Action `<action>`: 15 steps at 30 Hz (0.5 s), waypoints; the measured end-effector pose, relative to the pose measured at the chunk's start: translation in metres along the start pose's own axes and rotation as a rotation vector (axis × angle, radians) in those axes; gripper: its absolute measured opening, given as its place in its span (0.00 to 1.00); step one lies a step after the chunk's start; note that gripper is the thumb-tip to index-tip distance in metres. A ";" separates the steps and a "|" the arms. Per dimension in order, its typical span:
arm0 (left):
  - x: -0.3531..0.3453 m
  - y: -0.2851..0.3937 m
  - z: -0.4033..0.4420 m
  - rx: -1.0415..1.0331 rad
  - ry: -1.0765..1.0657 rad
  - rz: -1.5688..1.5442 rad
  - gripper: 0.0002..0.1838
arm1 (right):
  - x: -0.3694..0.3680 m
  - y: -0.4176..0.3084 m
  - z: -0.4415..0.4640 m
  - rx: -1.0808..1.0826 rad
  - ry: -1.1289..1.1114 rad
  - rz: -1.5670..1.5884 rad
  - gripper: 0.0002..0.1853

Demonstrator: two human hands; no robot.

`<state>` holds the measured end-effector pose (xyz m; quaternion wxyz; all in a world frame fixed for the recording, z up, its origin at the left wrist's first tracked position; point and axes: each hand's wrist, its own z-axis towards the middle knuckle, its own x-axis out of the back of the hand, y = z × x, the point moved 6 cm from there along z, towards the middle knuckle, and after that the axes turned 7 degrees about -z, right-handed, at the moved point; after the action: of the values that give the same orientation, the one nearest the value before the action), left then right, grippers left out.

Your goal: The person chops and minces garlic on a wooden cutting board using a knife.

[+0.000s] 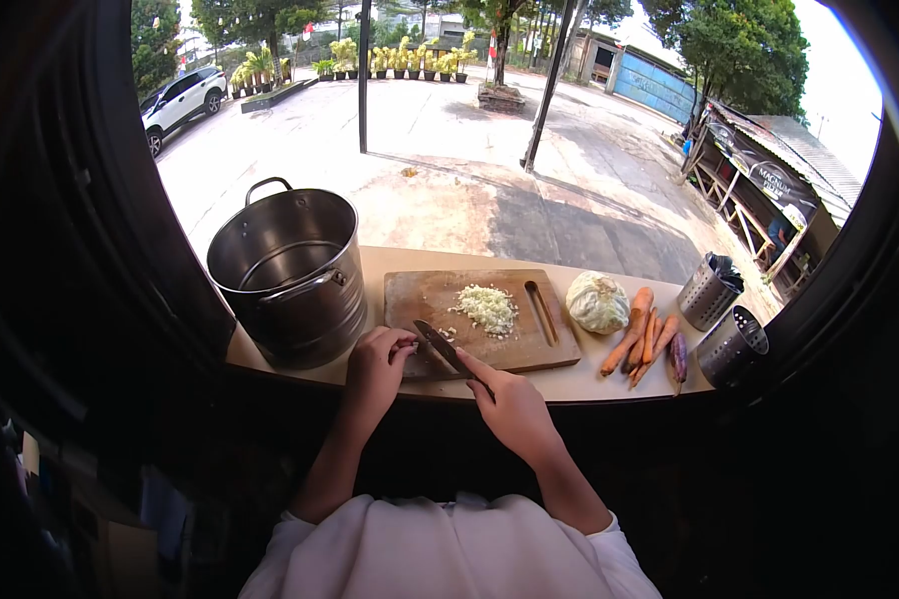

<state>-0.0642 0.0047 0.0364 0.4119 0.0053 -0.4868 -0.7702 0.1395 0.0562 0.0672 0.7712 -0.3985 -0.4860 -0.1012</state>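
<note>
My right hand (514,409) is wrapped round the handle of a kitchen knife (438,344), its dark blade pointing up and left over the near part of a wooden cutting board (410,292). My left hand (375,364) is at the board's left near corner, fingers pinched together at a small pale piece, mostly hidden, just left of the blade. A heap of finely chopped white pieces (486,309) lies mid-board, with a few bits scattered closer to the knife. On the board's right side is a long spoon-shaped form (541,311); whether spoon or groove I cannot tell.
Left of the board stands a large steel pot (310,319). To the right are a cabbage (597,302), several carrots (637,334), a purple elongated vegetable (678,357) and two perforated metal holders (704,299). The pale counter (579,386) ends close to my body.
</note>
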 end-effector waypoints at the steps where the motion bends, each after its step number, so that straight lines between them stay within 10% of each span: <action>1: -0.002 -0.002 0.000 0.019 0.001 -0.023 0.09 | 0.000 -0.001 -0.001 0.007 0.008 0.014 0.24; 15: 0.001 -0.007 -0.004 0.028 0.075 -0.067 0.08 | 0.000 -0.006 -0.004 0.015 -0.006 -0.005 0.25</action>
<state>-0.0678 0.0022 0.0299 0.4039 0.0563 -0.4814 -0.7759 0.1391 0.0492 0.0698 0.7725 -0.3916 -0.4902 -0.0982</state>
